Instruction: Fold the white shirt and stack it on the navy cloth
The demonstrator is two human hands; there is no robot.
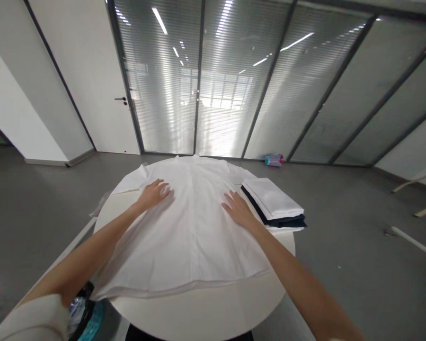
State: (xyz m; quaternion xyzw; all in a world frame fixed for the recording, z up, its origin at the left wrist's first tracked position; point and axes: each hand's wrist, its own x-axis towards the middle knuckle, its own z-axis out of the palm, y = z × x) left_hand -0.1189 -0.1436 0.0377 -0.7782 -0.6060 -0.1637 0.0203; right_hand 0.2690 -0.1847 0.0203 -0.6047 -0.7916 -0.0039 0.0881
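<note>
shirt: a white button-front shirt (193, 237) lies flat on the table, front up, with the collar at the far side and the button strip running toward me. the hem hangs over the near left edge of the table.

left hand: my left hand (154, 195) rests on the shirt's upper left chest. my fingers (163, 187) are open and spread, pressing flat, gripping nothing.

right hand: my right hand (238, 210) rests on the shirt's right side, near its edge. these fingers (229, 201) are also open and flat, with no cloth pinched between them.

table: a round white table (199, 315) holds everything, and the shirt covers most of it.

stack: just beyond my right hand sits folded white cloth (271, 199) on top of folded navy cloth (277, 221). a white layer runs beneath them; i cannot tell if it belongs to the shirt.

around: a white sleeve (31, 319) covers my left forearm near the body. a dark plastic bag (81, 312) sits below the table's near left edge. a blue and pink canister (274, 160) lies on the grey floor (344, 222) by a glass partition (227, 94), left of which stands a white door (88, 80).

risk: dragging my palms could crease the shirt, pull the overhanging hem off the table, or nudge the stack out of line.
</note>
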